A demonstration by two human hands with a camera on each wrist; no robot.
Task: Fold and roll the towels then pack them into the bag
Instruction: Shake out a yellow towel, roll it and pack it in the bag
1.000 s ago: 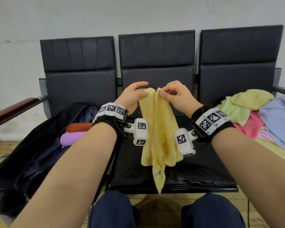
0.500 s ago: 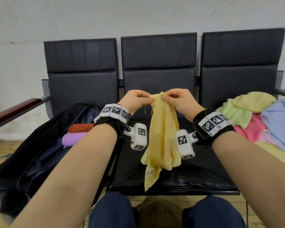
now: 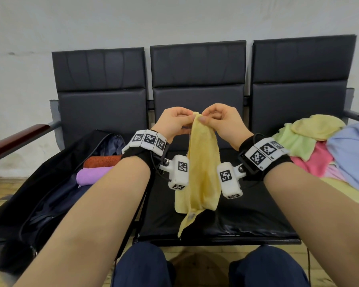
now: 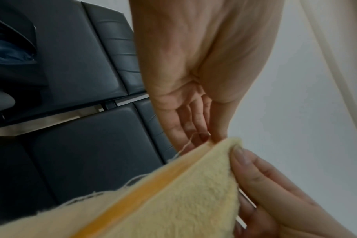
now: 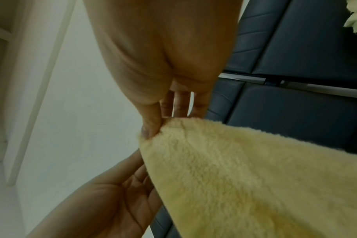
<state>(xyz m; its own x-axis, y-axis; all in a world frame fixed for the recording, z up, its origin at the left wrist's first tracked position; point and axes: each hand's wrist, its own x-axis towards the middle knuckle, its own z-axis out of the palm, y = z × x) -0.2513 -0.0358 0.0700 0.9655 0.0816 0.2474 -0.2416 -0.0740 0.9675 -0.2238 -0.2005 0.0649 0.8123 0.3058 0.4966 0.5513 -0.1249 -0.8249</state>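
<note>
Both hands had drawn together: left hand (image 3: pixel 173 122) and right hand (image 3: pixel 220 121) each pinched the fluffy pale-yellow towel (image 3: pixel 201 168) top in a tight grip, corners matched, first fold made.

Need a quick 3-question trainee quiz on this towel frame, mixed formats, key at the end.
1. True or false: the yellow towel lies flat on the middle seat.
2. Multiple choice: what grips the towel's top edge? A) the left hand alone B) the right hand alone C) both hands
3. Fill in: the open black bag already holds an orange roll and a ____ roll.

Key: 1 false, it hangs in the air from the fingers. 2 C, each hand pinches the top edge, close together. 3 purple.
</note>
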